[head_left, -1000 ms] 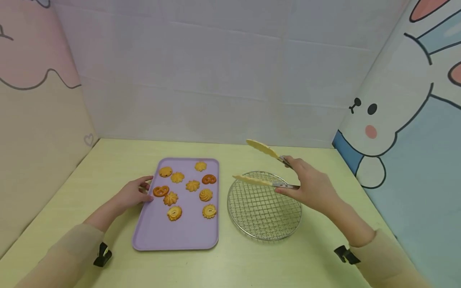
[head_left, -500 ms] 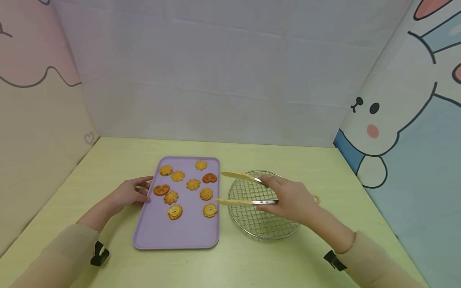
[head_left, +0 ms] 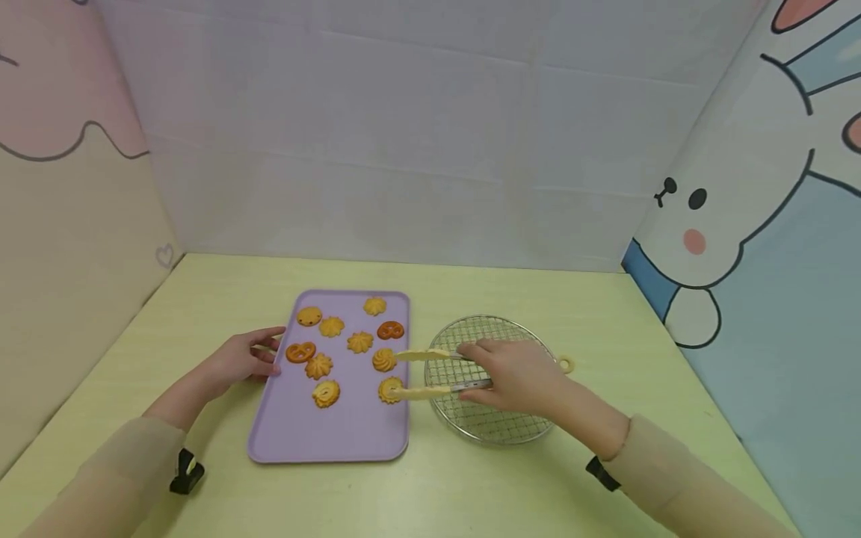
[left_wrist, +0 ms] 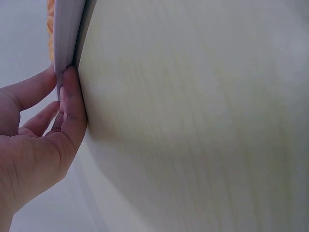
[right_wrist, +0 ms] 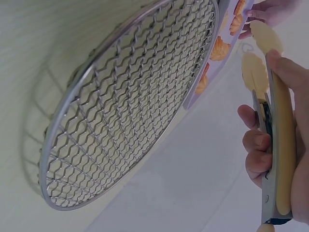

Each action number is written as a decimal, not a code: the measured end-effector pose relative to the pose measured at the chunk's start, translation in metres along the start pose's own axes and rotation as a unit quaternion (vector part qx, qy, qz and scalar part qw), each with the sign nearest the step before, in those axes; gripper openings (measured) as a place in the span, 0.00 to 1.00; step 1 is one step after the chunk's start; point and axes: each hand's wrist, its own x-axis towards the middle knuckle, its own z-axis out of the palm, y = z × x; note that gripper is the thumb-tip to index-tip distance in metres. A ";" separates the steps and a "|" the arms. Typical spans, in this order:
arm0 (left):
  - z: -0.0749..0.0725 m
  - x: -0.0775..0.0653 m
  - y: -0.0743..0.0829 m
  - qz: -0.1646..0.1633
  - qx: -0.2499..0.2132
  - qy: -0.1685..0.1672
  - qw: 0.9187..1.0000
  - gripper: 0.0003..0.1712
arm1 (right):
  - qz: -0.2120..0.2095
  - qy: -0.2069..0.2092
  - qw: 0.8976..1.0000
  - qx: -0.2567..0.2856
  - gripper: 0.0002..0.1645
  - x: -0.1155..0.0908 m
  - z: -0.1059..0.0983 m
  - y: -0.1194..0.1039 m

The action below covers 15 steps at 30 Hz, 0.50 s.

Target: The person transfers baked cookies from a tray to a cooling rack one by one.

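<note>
My left hand (head_left: pixel 238 362) pinches the left rim of a lilac tray (head_left: pixel 329 441); in the left wrist view, thumb and fingers lie either side of that rim (left_wrist: pixel 70 29). Several cookies lie on the tray, among them a pretzel-shaped one (head_left: pixel 300 353) and a swirled one (head_left: pixel 384 360). In my right hand (head_left: pixel 521 377) is a pair of tongs (right_wrist: pixel 280 145) with cream tips and metal arms, spread apart. Their tips reach over the tray's right edge, one by the swirled cookie, the other over a ridged round cookie (head_left: pixel 386 388). Whether the tips touch them I cannot tell.
A round wire rack (head_left: pixel 491 426) sits on the pale yellow table (head_left: pixel 202 508), right of the tray and below my right hand. A grey-white wall (head_left: pixel 403 149) stands behind, with cartoon-printed side walls (head_left: pixel 753 224) left and right.
My right hand has brought the tongs leftward and down from above the rack to the tray's right-hand cookies, and the gap between the tips has narrowed. The left hand stays at the tray rim.
</note>
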 end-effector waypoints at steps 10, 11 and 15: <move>0.000 0.000 0.003 -0.007 0.003 0.003 1.000 0.45 | -0.026 -0.081 0.996 -0.037 0.35 0.019 0.003 -0.009; 0.000 0.000 0.003 -0.004 0.004 0.002 1.000 0.45 | -0.029 -0.086 0.995 -0.039 0.35 0.021 0.003 -0.010; 0.001 -0.001 0.002 -0.001 0.003 0.001 1.000 0.46 | -0.029 -0.108 0.993 -0.040 0.34 0.028 0.002 -0.012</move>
